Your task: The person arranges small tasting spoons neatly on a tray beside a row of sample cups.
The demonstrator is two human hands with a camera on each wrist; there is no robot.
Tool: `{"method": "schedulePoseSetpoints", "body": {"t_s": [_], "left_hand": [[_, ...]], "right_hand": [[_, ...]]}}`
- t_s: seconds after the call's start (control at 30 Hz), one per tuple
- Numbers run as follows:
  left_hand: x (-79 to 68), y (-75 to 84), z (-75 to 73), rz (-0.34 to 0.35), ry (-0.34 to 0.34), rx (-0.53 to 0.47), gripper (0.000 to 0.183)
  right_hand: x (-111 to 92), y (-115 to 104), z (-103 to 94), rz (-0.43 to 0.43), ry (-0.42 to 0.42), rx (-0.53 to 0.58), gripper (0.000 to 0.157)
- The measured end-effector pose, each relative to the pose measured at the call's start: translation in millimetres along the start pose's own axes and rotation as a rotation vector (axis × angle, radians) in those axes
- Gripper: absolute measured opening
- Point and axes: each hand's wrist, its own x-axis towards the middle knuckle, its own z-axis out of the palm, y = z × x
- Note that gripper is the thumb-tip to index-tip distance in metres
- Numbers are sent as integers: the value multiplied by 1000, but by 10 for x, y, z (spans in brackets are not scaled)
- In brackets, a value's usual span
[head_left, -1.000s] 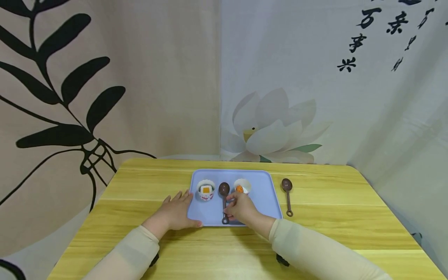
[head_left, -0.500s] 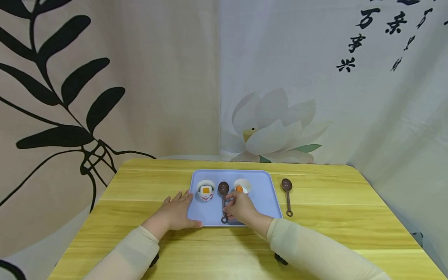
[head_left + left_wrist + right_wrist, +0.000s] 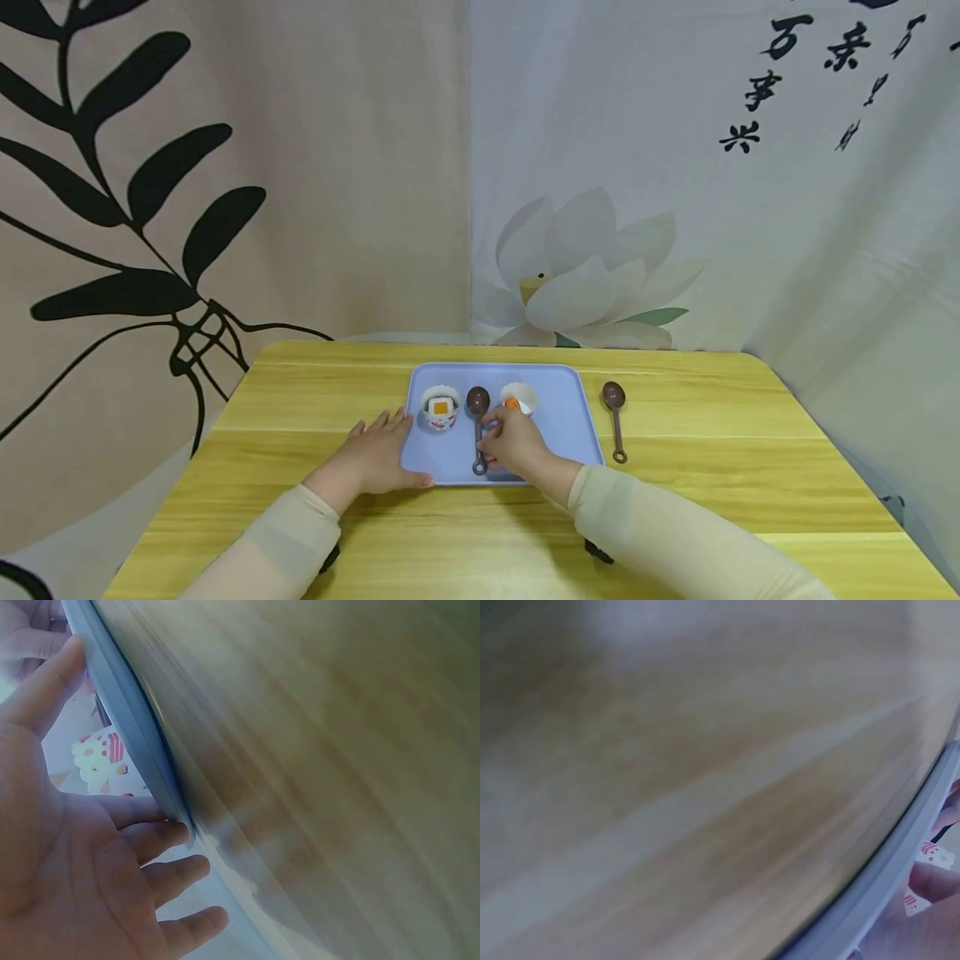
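Table (image 3: 690, 425) bearing tray (image 3: 566, 429)

The left hand (image 3: 375, 454), fingers spread, touches the tray's edge, holding nothing, perhaps steadying it. The right hand (image 3: 521, 444) is curled. One cup (image 3: 441, 424) stands between them, another cup (image 3: 527, 395) beyond the right. A spoon (image 3: 477, 402) between the hands is pinched by its handle, probably for control; a second spoon (image 3: 614, 395) lies further right.

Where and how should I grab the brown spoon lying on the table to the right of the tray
Probably best to pinch the spoon across the middle of its thin handle, coming from above and the near right: the handle points toward the near side, the rounded bowl lies at the far end, and the tray sits to its left.
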Motion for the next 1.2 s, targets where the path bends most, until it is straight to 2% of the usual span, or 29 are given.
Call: {"method": "schedulePoseSetpoints", "body": {"t_s": [0.73,1.2], "left_hand": [[8,-12,16,10,4,-5,113],[-19,-3,-3,-4,-7,-12,111]], "right_hand": [[-42,25,-49,-13,-13,54,33],[-130,-10,-194,-33,-20,52,35]]}}
